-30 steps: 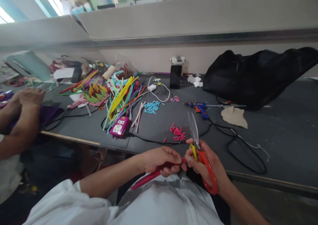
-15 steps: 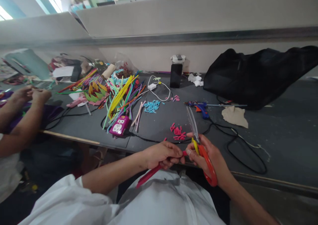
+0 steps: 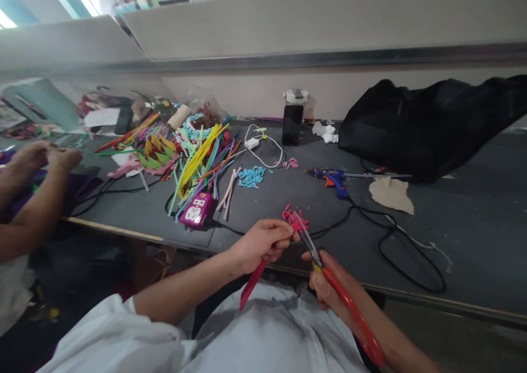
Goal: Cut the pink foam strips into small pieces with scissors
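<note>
In my left hand point(image 3: 263, 245) is a bundle of pink-red pipe cleaners point(image 3: 252, 286), its long end hanging below my closed fingers. My right hand point(image 3: 329, 282) grips a pair of scissors point(image 3: 349, 301) with red and yellow handles. The blades point up and left, close to my left fingertips, where the short end of the bundle is. Just behind the blades lies a small pile of cut pink-red pieces point(image 3: 289, 211), partly covered by the scissors. Further back on the table is a pile of cut light-blue pieces point(image 3: 252, 177).
A blue glue gun point(image 3: 336, 183) with its black cord lies to the right, beside a beige scrap point(image 3: 391, 194) and a black bag point(image 3: 411, 126). At left are a purple power outlet box point(image 3: 197, 210) and colourful pipe cleaners point(image 3: 201, 156). A co-worker's hands point(image 3: 49, 156) are at far left.
The scissors have swung down from upright, their blades now reaching my left fingertips. My left hand has risen slightly, and my right hand has moved a little lower.
</note>
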### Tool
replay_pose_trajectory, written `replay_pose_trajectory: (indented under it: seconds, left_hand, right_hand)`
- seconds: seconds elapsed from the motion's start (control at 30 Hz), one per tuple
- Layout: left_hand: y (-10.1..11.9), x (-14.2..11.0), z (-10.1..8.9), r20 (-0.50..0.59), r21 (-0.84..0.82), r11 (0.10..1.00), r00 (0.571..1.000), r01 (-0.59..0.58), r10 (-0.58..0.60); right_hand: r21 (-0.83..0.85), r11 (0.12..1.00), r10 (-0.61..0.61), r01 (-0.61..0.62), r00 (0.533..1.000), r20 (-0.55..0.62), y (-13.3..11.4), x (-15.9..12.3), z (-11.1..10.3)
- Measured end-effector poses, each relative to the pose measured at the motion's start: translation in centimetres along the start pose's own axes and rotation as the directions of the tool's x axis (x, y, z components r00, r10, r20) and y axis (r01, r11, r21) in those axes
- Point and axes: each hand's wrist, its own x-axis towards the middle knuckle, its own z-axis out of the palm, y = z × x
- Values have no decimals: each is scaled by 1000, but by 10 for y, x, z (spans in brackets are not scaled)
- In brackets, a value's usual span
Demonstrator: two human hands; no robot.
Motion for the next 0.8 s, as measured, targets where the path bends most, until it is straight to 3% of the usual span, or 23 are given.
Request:
replay_pose_trajectory:
  seconds: [0.2, 0.8]
  left_hand:
    - [-4, 3, 1, -8, 18, 1000, 1000, 20, -20]
    - [-4, 6, 0, 10, 26, 999, 999, 40, -40]
  right_hand:
    - [-25, 999, -19, 20, 998, 63, -8, 4, -4]
    - [107, 991, 79, -81, 997, 25, -5, 9, 2]
